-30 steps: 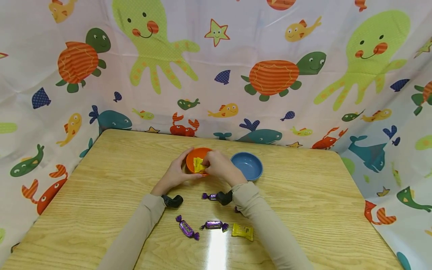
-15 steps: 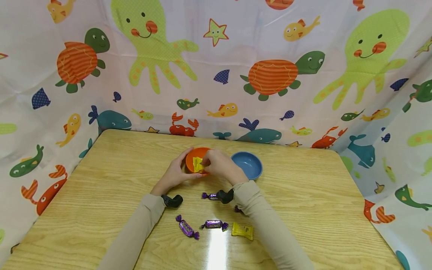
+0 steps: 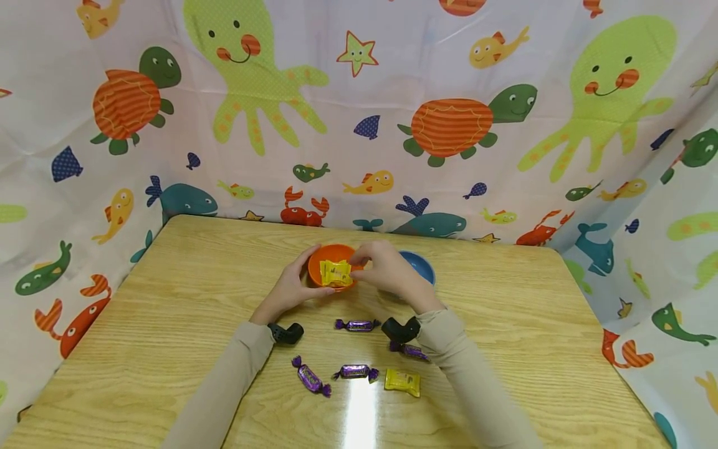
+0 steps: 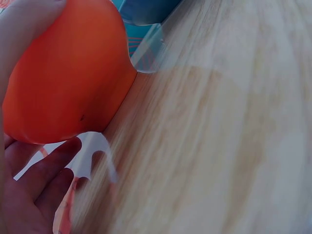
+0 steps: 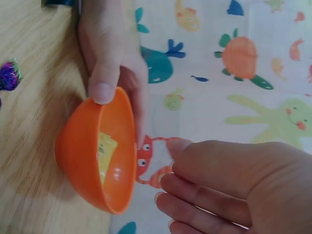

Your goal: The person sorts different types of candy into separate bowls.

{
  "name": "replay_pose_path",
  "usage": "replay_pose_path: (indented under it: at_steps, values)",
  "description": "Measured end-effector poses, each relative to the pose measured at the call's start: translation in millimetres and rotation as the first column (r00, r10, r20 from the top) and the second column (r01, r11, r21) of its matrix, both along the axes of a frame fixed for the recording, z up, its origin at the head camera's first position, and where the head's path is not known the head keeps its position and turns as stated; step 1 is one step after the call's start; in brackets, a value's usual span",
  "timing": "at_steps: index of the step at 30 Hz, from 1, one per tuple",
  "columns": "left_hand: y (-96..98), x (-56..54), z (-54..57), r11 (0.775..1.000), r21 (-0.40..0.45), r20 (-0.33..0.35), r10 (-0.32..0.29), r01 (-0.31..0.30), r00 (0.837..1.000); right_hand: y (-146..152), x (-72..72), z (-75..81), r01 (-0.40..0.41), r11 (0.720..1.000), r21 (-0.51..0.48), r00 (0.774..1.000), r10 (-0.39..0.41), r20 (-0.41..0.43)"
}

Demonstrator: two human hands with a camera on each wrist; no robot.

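Note:
My left hand (image 3: 291, 288) holds the orange bowl (image 3: 332, 251) from its left side, thumb at the near side and fingers round the far side. Yellow-wrapped candies (image 3: 336, 274) lie inside the bowl. Just right of its rim hovers my right hand (image 3: 389, 270), fingers loosely bent. In the right wrist view, nothing shows between the right thumb (image 5: 179, 146) and fingers. Partly covered by that hand, a blue bowl (image 3: 424, 267) stands on the right. The left wrist view shows the orange bowl's outer wall (image 4: 73, 73) close up.
Several purple twist-wrapped candies lie on the wooden table (image 3: 140, 324), among them one below the bowls (image 3: 358, 325) and one near the left sleeve (image 3: 310, 378). A yellow-wrapped candy (image 3: 402, 381) lies by the right forearm. A sea-animal curtain (image 3: 336, 125) hangs behind.
My right hand has drawn out of the orange bowl to the right, its fingers loosening, and the yellow candies there show more fully. The left hand and bowl stay put.

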State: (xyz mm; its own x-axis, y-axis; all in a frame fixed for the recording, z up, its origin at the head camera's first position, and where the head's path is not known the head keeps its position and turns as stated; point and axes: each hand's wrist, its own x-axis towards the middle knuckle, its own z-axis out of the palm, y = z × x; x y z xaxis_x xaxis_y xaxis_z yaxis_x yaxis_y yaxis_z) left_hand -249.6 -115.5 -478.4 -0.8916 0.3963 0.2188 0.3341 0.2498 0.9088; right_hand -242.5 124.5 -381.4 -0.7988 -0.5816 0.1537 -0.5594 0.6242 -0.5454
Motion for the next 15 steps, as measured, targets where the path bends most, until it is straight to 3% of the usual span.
replay_pose_path:
  at_steps: [8,15]
  values:
    - [2.4,1.3,2.0,1.0,-0.021,-0.002,0.012,-0.012,1.0,33.3,34.0,3.0,0.016,0.992,-0.128,0.993,-0.03,-0.112]
    - [1.9,-1.3,-0.4,1.0,-0.018,0.004,0.016,-0.016,1.0,59.6,66.1,-4.9,0.056,0.987,-0.149,0.997,-0.063,-0.044]
